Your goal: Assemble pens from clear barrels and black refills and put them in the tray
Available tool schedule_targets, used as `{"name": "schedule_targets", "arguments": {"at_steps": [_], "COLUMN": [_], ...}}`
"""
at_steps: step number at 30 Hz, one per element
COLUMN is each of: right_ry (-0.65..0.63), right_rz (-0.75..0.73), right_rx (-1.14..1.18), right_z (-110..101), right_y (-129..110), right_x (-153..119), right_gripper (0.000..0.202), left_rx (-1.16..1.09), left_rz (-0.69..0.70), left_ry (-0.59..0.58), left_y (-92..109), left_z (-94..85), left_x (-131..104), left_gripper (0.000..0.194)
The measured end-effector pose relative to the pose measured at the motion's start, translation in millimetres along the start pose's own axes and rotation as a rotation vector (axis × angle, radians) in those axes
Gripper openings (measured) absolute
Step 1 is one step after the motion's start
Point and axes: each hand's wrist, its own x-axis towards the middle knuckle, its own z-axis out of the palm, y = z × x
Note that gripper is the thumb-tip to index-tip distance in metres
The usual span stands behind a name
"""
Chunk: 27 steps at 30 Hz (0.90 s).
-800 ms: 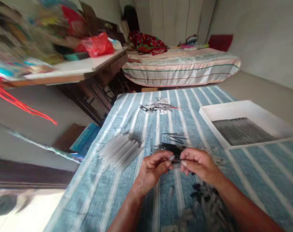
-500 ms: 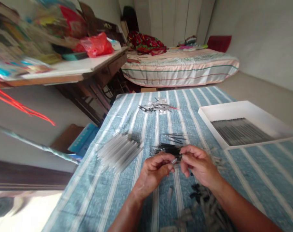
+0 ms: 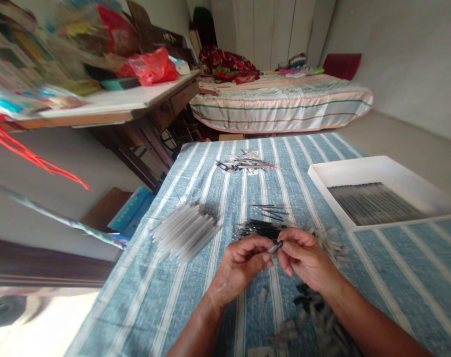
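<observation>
Above the striped cloth, my left hand (image 3: 243, 263) pinches a small grey piece (image 3: 273, 248) between thumb and fingers. Beside it, nearly touching, my right hand (image 3: 305, 255) pinches a small black piece (image 3: 280, 244) that meets the grey one. Just behind my fingers lies a pile of thin black sticks (image 3: 260, 228). A stack of pale grey tubes (image 3: 188, 230) is to the left. Small grey pieces (image 3: 331, 245) lie behind my right wrist, and more grey pieces (image 3: 324, 317) with black bits (image 3: 307, 296) are nearer, partly hidden by my right forearm.
A white box (image 3: 392, 171) at the right holds a row of dark sticks (image 3: 374, 202). Loose thin items (image 3: 245, 163) lie toward the cloth's far edge. A cluttered side table (image 3: 109, 106) stands at the left, and a bed (image 3: 281, 106) is behind.
The view has shifted slightly. Both hands stay together, and the black piece now shows more plainly against the grey one between my fingertips.
</observation>
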Motion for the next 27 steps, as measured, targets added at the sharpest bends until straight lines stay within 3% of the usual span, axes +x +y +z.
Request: {"name": "schedule_targets", "arguments": {"at_steps": [13,27], "right_ry": [-0.010,0.038], "right_rz": [-0.110,-0.050], "right_rx": [-0.170,-0.276], "right_z": [-10.9,-12.4], "right_y": [-13.7,-11.7], "right_x": [0.7,-0.4], "right_gripper": [0.008,0.010], "left_rx": [-0.019,-0.037], "left_rz": [0.006,-0.009], "left_ry": [-0.001,-0.016], "left_y": [4.4,4.5], "left_z": [-0.2,1.0], "left_x": [-1.5,-2.4], "left_gripper": [0.014,0.013]}}
